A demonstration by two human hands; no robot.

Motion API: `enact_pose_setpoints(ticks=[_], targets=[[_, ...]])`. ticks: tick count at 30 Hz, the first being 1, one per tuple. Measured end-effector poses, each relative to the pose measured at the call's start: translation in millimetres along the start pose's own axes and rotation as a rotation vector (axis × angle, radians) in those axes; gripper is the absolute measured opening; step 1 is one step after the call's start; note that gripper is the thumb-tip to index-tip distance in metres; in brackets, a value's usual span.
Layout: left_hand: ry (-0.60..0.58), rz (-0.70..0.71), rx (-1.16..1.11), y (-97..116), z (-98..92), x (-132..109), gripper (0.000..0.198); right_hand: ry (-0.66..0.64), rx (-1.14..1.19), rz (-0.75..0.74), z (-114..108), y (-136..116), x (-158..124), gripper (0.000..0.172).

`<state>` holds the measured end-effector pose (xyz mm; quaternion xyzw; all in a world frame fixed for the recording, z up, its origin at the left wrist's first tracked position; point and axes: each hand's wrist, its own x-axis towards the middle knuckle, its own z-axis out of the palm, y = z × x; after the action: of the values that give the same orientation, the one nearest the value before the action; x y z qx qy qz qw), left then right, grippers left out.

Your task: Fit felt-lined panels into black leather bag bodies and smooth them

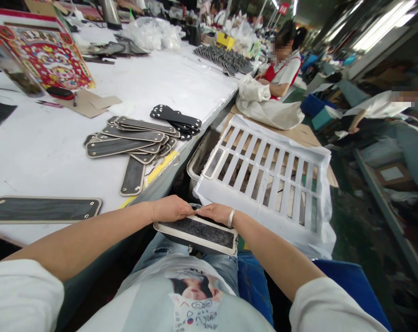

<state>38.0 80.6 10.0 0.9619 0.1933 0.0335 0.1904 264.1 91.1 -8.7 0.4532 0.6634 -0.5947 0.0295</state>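
Note:
A dark piece with a cream border (202, 232) rests over my lap, tilted, its speckled dark face up. Along its far edge, my left hand (172, 208) and my right hand (216, 213) meet, fingertips nearly touching. Fingers of both are closed on that edge; a small clear or shiny bit shows just beyond them. To the left on the white table (70, 166) lie a stack of dark strips with pale borders and metal eyelets (126, 138), and one separate long strip (46, 209).
A white slatted rack (264, 170) with one bordered strip (214, 162) stands at the right, beside the table edge. Black strips (176, 119) lie past the stack. A red box (50, 55) is at the far left. A person in a red apron (281, 69) sits beyond the rack.

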Motion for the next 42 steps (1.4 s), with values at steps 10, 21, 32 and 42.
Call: enact_pose_setpoints(ticks=[10, 21, 32, 42], targets=[[0.062, 0.039, 0.026, -5, 8.3, -3, 0.025, -0.123, -0.256, -0.027, -7, 1, -10, 0.060], [0.093, -0.141, -0.249, -4, -2.0, -8, 0.025, -0.032, -0.275, -0.115, 11, -9, -5, 0.054], [0.214, -0.303, -0.496, -24, 2.4, -58, 0.027, -0.056, -0.182, -0.139, 8, -11, -2, 0.055], [0.213, -0.124, -0.331, -30, 8.9, -58, 0.031, -0.013, -0.290, -0.165, 18, -22, 12, 0.052]])
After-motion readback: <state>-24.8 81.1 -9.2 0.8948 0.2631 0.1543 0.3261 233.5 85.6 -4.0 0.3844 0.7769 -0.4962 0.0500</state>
